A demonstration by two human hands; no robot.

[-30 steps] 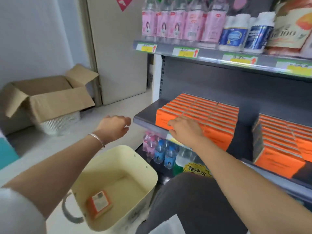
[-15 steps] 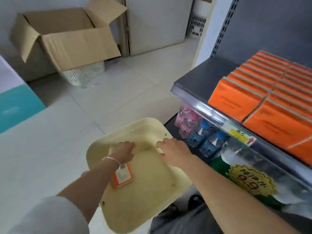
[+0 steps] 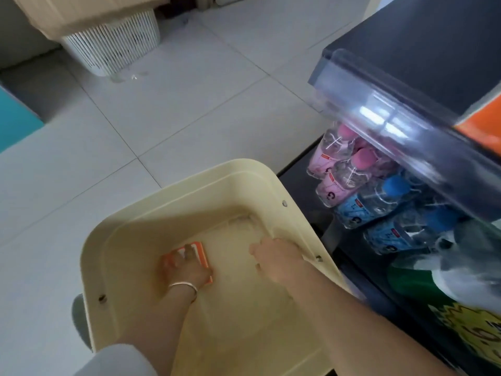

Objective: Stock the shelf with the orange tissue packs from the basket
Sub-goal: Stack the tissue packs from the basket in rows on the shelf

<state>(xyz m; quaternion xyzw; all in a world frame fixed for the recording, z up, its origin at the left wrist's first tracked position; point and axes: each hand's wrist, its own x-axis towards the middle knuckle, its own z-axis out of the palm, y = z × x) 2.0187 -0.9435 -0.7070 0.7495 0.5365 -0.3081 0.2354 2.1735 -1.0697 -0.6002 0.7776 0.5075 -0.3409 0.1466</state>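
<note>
Orange tissue pack (image 3: pixel 200 251), a small flat packet with a white label, lies on the bottom of the pale yellow plastic basket (image 3: pixel 244 169), towards its left side. The left hand (image 3: pixel 187 270) covers most of it, with the fingers (image 3: pixel 187 249) bent down over the top in a grip, though motion blur hides how firmly. A thin silver bangle (image 3: pixel 183 287) circles that wrist. The right hand (image 3: pixel 273 257) is also inside the basket, near its right wall. Its fingers are loosely bent and hold nothing, and whether it touches the wall cannot be told

The basket stands on the light grey tiled floor (image 3: pixel 162 104), just beside the dark metal shelf (image 3: pixel 406 63), whose clear front strip (image 3: pixel 401 118) is blurred. A corner of more orange packs (image 3: pixel 485 123) shows on that shelf at the right edge. Below it stand pink-capped bottles (image 3: pixel 339 158) and blue-capped bottles (image 3: pixel 379 204), and lower right there is a yellow jagged price sign (image 3: pixel 474 337). Well apart, at the top left, a white slatted plastic bin (image 3: pixel 113 44) sits under a cardboard box (image 3: pixel 81 12)
</note>
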